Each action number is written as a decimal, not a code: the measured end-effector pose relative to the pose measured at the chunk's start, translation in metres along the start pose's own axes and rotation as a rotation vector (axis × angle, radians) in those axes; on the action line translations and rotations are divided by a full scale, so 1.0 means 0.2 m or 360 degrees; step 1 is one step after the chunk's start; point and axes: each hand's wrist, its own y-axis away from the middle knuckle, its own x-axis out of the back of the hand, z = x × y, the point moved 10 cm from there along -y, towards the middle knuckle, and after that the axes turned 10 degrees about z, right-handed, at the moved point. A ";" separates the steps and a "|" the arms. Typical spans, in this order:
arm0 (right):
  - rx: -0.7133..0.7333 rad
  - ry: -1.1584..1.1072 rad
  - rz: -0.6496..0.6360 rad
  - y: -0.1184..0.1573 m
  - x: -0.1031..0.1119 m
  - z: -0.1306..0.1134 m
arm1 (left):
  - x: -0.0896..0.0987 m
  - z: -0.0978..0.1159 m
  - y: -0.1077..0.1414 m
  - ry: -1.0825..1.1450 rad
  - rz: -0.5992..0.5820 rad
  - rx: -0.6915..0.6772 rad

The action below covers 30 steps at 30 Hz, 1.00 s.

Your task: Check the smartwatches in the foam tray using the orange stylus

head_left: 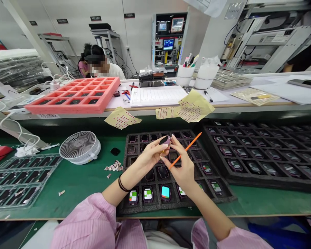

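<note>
Above the middle black foam tray [209,204], my left hand [152,152] grips a small watch body [165,140] with a dark face and a purple edge, tilted on its side. My right hand [181,166] touches the near edge of that watch body with its fingertips. An orange stick [189,146] with a pointed tip lies in the same hand, slanting up to the right. Below the hands, the tray's compartments hold several watch bodies, and some in the front row have lit screens, one of them a cyan screen [165,192].
A second foam tray [248,178] of watch bodies lies right. To the left are a round fan [80,147], a loose black screen [115,151], small scraps [115,166] and a clear plastic tray [23,180]. A pink foam tray [72,109] rests on the shelf; a person [114,71] sits beyond.
</note>
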 end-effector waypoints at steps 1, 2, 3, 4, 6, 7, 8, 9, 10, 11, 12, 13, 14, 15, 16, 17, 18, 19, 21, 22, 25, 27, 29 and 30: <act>0.0003 0.0008 0.0042 0.00 0.00 0.00 | 0.01 -0.01 0.01 0.0037 0.0039 0.0005; 0.0016 0.0023 0.0090 -0.01 0.00 -0.01 | 0.01 -0.01 0.02 0.0064 0.0072 -0.0002; 0.0039 0.0044 0.0132 -0.01 0.00 -0.01 | 0.02 0.00 0.03 0.0081 0.0098 -0.0025; 0.0067 0.0072 0.0165 -0.01 0.01 -0.02 | 0.02 0.00 0.04 0.0082 0.0111 -0.0055; 0.0119 0.0141 0.0187 0.00 0.00 -0.02 | 0.01 0.01 0.06 0.0040 0.0104 -0.0114; 0.0138 0.0171 0.0183 0.00 -0.01 -0.03 | 0.00 0.01 0.06 0.0008 0.0090 -0.0139; 0.0149 0.0191 0.0176 0.00 -0.02 -0.03 | -0.01 0.01 0.07 -0.0023 0.0074 -0.0163; 0.0158 0.0204 0.0174 0.00 -0.02 -0.02 | -0.02 0.02 0.08 -0.0047 0.0057 -0.0188; 0.0168 0.0212 0.0185 0.01 -0.02 -0.03 | -0.02 0.02 0.08 -0.0064 0.0040 -0.0217; 0.0182 0.0218 0.0202 0.00 -0.01 -0.03 | -0.03 0.03 0.09 -0.0076 0.0025 -0.0251; 0.0199 0.0223 0.0225 0.00 0.00 -0.03 | -0.03 0.04 0.09 -0.0084 0.0011 -0.0287; 0.0217 0.0228 0.0251 0.00 0.02 -0.04 | -0.03 0.05 0.09 -0.0092 0.0002 -0.0322; 0.0240 0.0233 0.0278 0.00 0.04 -0.05 | -0.03 0.06 0.10 -0.0103 -0.0003 -0.0350; 0.0268 0.0233 0.0304 0.00 0.06 -0.06 | -0.03 0.07 0.10 -0.0117 -0.0005 -0.0373; 0.0302 0.0227 0.0324 -0.01 0.08 -0.07 | -0.03 0.08 0.09 -0.0133 -0.0007 -0.0386; 0.0341 0.0217 0.0338 -0.01 0.10 -0.08 | -0.03 0.08 0.09 -0.0150 -0.0018 -0.0384; 0.0384 0.0208 0.0352 -0.02 0.12 -0.08 | -0.03 0.07 0.09 -0.0165 -0.0044 -0.0365; 0.0424 0.0207 0.0361 -0.03 0.13 -0.09 | -0.05 0.06 0.09 -0.0177 -0.0085 -0.0332; 0.0486 0.0231 0.0366 -0.04 0.16 -0.10 | -0.08 0.03 0.09 -0.0186 -0.0196 -0.0251; 0.0507 0.0254 0.0361 -0.05 0.16 -0.10 | -0.10 0.02 0.09 -0.0184 -0.0252 -0.0216; 0.0565 0.0291 0.0297 -0.07 0.16 -0.12 | -0.13 0.00 0.10 -0.0147 -0.0343 -0.0156; 0.0604 0.0256 0.0198 -0.08 0.14 -0.15 | -0.12 -0.01 0.09 -0.0096 -0.0341 -0.0144; 0.0625 0.0214 0.0095 -0.08 0.12 -0.17 | -0.10 -0.01 0.08 -0.0036 -0.0327 -0.0139; 0.0632 0.0205 0.0058 -0.08 0.11 -0.18 | -0.10 -0.02 0.08 -0.0004 -0.0328 -0.0134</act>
